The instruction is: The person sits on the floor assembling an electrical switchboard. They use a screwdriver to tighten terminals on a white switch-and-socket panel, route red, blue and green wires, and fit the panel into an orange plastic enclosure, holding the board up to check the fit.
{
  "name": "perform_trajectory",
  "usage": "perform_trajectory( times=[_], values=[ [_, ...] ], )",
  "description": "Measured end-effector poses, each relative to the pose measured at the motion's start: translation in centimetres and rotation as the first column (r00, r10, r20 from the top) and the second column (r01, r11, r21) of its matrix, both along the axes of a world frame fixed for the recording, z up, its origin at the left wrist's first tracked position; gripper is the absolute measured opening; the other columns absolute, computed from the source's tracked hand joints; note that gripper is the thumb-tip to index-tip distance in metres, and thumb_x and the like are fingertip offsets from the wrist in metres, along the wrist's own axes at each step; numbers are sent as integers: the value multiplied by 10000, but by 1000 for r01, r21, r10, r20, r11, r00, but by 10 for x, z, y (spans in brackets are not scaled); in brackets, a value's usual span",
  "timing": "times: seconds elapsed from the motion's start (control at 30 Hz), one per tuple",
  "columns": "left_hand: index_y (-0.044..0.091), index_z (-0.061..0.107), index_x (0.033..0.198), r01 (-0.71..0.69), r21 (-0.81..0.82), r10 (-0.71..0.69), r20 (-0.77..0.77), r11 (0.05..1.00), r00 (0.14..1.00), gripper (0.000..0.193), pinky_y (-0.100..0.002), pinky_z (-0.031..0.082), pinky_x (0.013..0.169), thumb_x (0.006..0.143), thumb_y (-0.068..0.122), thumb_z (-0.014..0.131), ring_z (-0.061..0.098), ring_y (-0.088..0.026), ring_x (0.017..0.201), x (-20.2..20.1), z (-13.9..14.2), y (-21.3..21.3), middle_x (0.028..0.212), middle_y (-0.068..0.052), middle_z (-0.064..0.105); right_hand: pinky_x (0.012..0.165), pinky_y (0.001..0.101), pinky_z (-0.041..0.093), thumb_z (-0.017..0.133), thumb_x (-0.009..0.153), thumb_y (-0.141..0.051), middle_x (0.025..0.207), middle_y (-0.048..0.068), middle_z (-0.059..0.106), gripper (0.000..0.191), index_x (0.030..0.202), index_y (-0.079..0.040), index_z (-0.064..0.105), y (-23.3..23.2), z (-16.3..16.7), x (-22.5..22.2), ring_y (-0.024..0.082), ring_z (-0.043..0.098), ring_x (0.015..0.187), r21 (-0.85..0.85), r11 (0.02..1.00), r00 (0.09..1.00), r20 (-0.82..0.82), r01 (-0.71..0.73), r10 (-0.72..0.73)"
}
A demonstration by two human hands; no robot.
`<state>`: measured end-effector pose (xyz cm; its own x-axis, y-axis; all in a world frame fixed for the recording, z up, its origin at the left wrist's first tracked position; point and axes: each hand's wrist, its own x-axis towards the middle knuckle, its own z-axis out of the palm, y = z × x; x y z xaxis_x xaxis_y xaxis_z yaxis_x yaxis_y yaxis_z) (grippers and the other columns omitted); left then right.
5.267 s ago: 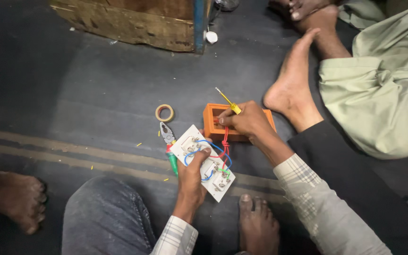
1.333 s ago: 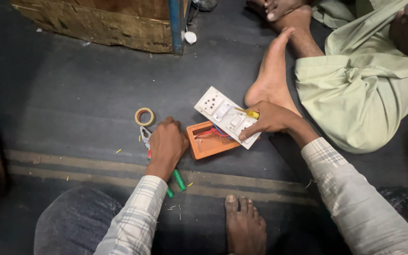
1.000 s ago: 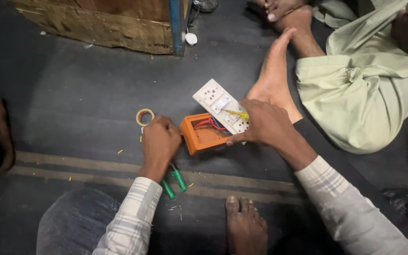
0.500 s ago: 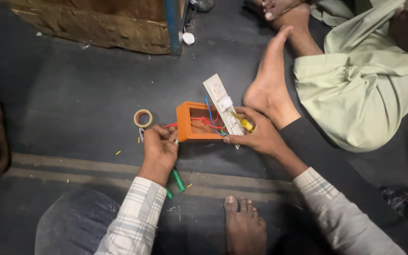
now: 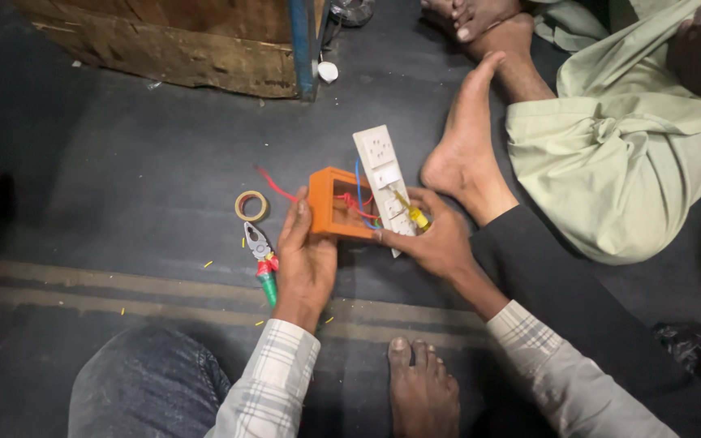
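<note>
The left hand (image 5: 306, 259) grips the orange box (image 5: 336, 204) from its left side: thumb along the near edge, fingers wrapped up the outer wall, closed firmly on it. The box is lifted just above the dark floor (image 5: 139, 162), its open face turned toward the right hand.

The right hand (image 5: 436, 235) is closed on the white switch plate (image 5: 384, 182), fingers curled behind its lower end, thumb in front. The same hand also pinches a yellow-handled screwdriver (image 5: 411, 212) against the plate. The plate stands tilted, its lower edge touching the right rim of the box. Red and blue wires (image 5: 357, 203) run from the box interior to the back of the plate; one red wire trails out to the left.

On the floor just left of the left hand lie pliers (image 5: 260, 258) with red-and-green grips, and beyond them a tape roll (image 5: 251, 205). Another person's foot (image 5: 468, 142) rests just beside the plate.
</note>
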<state>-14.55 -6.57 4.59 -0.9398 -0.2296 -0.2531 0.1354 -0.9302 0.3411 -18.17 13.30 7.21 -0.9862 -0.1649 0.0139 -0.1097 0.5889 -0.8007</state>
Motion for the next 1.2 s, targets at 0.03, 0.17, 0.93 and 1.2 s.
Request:
perform_trajectory(
  times=[0.03,0.17,0.93,1.2],
  values=[
    [34,553,1342,-3,-42,5,61,999,998,341,-423,506,1079,1049,205,517,631,-245,1210,-2,-5,2,1341,-135,607,930,329,552,926,646,-379,1173,126,752,844,1336,-17,602,-1,0,1,182,725,1083,-8,1000,1000,-5,-13,13],
    [0,597,1201,-35,-136,56,157,990,986,304,-403,584,925,1060,242,478,686,-232,996,-6,-35,1,1114,-120,679,931,324,569,921,646,-386,1170,117,756,862,1349,-21,580,-2,3,5,189,737,1077,-60,994,996,-6,-88,88],
    [-40,558,1051,-176,-444,392,462,879,796,219,-367,645,762,1033,124,414,716,-240,850,-14,-84,5,959,-117,644,756,444,555,909,646,-508,1047,204,685,717,1071,10,652,-47,36,51,334,694,937,265,952,988,-66,150,-137],
    [-42,514,1131,-269,-421,444,402,866,801,268,-364,596,716,1068,186,388,675,-256,835,2,-64,24,1010,-183,619,649,424,594,845,686,-489,850,184,772,691,1057,44,607,-68,55,81,323,780,780,180,940,939,134,291,-316]
  ],
)
